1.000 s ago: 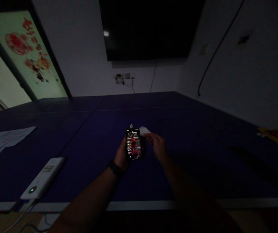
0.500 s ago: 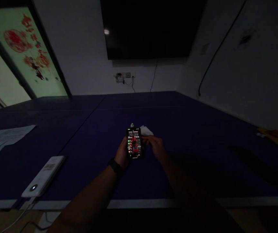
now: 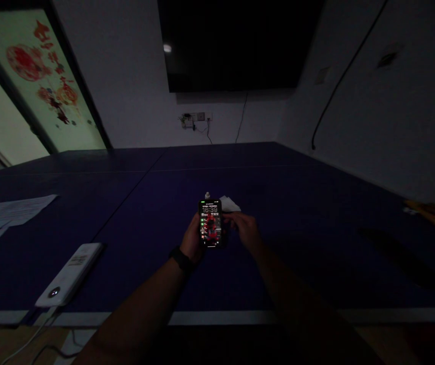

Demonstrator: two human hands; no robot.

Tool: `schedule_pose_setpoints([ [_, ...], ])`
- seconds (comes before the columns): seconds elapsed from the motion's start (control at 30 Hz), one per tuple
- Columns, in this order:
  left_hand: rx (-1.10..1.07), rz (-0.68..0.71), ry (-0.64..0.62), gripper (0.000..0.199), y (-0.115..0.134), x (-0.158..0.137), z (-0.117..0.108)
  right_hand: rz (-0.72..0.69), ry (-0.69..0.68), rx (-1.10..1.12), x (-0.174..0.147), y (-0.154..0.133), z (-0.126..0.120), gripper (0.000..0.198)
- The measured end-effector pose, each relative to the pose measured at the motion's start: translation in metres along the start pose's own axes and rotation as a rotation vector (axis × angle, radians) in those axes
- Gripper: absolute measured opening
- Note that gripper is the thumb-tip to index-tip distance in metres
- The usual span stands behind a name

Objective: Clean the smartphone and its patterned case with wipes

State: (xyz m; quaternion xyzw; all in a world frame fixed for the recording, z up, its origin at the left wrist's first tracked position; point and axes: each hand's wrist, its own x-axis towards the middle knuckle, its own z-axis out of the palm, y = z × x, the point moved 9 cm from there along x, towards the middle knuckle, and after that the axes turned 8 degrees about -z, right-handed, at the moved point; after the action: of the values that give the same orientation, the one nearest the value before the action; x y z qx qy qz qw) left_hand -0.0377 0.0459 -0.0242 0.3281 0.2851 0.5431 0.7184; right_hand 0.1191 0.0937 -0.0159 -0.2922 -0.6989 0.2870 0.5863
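A smartphone point(image 3: 210, 224) with its screen lit, reading 16:39 over a red picture, stands tilted toward me above the blue table. Wrapped round its left side is my left hand point(image 3: 191, 238), closed on it, with a dark watch point(image 3: 181, 259) on the wrist. The fingers of my right hand point(image 3: 245, 228) are bent together at the phone's right edge and appear to grip it there; the dark hides their exact contact. Just beyond the phone lie a white piece like folded paper point(image 3: 230, 204) and a small white object point(image 3: 207, 195) I cannot identify.
The blue table point(image 3: 133, 274) has a pale front edge. At left are a white power bank point(image 3: 70, 275) with a cable plugged in and printed sheets point(image 3: 10, 215). A yellowish item point(image 3: 432, 213) lies far right. A dark television point(image 3: 236, 45) hangs over wall sockets point(image 3: 196, 117).
The view has shifted very slightly. Both hands and the phone hold nearly the same positions, and the screen still shows the same time.
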Motion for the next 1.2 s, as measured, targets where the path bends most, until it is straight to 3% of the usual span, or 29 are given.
schedule_pose_setpoints([
  [0.6,0.022,0.065,-0.019,0.055,0.009,-0.003,0.005,0.015,-0.033,-0.03,-0.003,-0.006,0.007,0.03],
  [0.8,0.033,0.06,-0.02,0.058,0.006,0.0,0.002,0.07,0.021,0.019,0.002,-0.007,0.007,0.033],
  [1.0,0.082,0.117,-0.082,0.063,0.0,0.0,0.015,0.096,0.085,0.07,0.005,-0.015,0.017,0.042],
  [1.1,0.15,0.178,-0.175,0.062,0.006,-0.004,0.027,0.074,0.125,0.061,0.004,-0.025,0.016,0.043],
  [1.2,0.193,0.247,-0.141,0.055,0.018,-0.008,0.025,0.015,0.141,0.033,0.004,-0.04,0.014,0.035],
])
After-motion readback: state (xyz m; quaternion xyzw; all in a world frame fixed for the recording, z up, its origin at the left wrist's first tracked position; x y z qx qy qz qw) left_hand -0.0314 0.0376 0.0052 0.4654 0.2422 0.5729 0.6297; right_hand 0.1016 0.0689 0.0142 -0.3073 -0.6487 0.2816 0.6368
